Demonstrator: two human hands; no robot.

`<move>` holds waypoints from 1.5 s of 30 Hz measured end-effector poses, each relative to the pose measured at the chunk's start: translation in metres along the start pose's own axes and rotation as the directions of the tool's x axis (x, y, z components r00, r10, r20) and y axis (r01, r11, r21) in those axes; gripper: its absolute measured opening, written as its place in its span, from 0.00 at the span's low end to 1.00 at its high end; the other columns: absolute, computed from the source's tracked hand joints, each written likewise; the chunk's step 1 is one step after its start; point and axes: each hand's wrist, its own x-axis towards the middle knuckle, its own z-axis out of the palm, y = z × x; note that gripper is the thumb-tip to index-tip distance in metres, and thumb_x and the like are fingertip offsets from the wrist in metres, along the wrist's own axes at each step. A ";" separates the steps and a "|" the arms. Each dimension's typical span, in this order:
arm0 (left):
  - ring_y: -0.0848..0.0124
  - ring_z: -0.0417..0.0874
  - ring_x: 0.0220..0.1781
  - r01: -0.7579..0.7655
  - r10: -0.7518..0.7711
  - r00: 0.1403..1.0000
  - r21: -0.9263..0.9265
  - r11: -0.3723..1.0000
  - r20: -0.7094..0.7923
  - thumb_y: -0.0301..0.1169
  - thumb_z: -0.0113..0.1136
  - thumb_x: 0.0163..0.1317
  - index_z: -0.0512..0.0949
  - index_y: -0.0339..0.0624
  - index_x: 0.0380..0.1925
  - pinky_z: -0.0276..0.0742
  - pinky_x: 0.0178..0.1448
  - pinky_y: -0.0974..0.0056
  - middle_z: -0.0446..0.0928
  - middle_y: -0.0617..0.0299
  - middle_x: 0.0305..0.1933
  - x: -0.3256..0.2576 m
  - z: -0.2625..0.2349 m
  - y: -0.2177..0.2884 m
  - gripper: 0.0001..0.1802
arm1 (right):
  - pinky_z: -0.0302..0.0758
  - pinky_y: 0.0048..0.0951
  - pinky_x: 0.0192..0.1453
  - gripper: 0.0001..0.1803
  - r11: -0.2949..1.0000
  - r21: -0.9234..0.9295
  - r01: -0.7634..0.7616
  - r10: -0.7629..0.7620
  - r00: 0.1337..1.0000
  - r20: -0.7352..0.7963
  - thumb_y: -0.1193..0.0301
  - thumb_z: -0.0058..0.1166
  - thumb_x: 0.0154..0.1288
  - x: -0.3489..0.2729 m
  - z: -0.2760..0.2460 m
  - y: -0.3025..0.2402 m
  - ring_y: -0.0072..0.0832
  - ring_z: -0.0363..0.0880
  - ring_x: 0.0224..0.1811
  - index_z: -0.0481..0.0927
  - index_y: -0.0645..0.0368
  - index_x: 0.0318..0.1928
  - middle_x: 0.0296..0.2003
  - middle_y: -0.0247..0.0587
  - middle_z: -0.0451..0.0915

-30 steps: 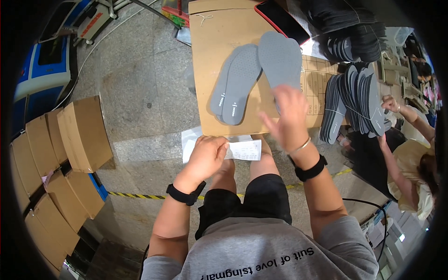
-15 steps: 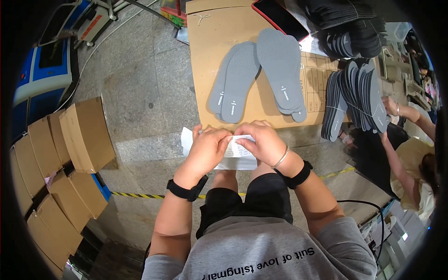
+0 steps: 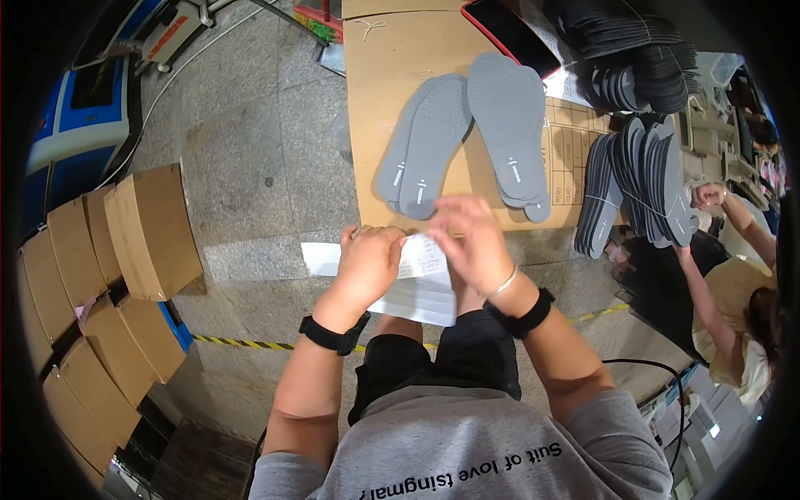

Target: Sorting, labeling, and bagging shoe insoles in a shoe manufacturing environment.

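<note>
My left hand (image 3: 369,265) is closed on a folded sheet of white paper (image 3: 421,298) with small print, held over my lap just off the table's near edge. One end of the paper sticks out to the left of the hand. My right hand (image 3: 482,250) is at the paper's right edge, thumb and fingers apart; its fingertips are blurred, and I make out nothing between them. On the cardboard-topped table ahead lie two small groups of grey insoles, the left insoles (image 3: 437,121) and the right insoles (image 3: 507,108), heels toward me. Fingertips of the right hand are close to the left insoles' heels.
Bundled dark insoles (image 3: 646,179) stand at the table's right, with more stacked insoles (image 3: 625,50) behind. A red-edged phone (image 3: 512,37) lies at the back. Another person's arm (image 3: 708,292) reaches in from the right. Cardboard boxes (image 3: 154,233) stand on the left.
My right hand has come off the paper and moved forward, its fingers spreading. The paper has opened out wider and hangs lower, still in my left hand.
</note>
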 end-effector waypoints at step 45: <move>0.51 0.74 0.43 -0.160 0.162 0.978 -0.027 0.987 0.131 0.23 0.51 0.53 0.77 0.36 0.29 0.69 0.49 0.53 0.74 0.50 0.42 -0.012 0.021 0.006 0.06 | 0.61 0.42 0.58 0.31 0.898 -0.084 -0.432 0.405 0.886 -0.226 0.70 0.63 0.41 0.063 0.046 0.015 0.50 0.59 0.52 0.66 0.64 0.48 0.47 0.58 0.60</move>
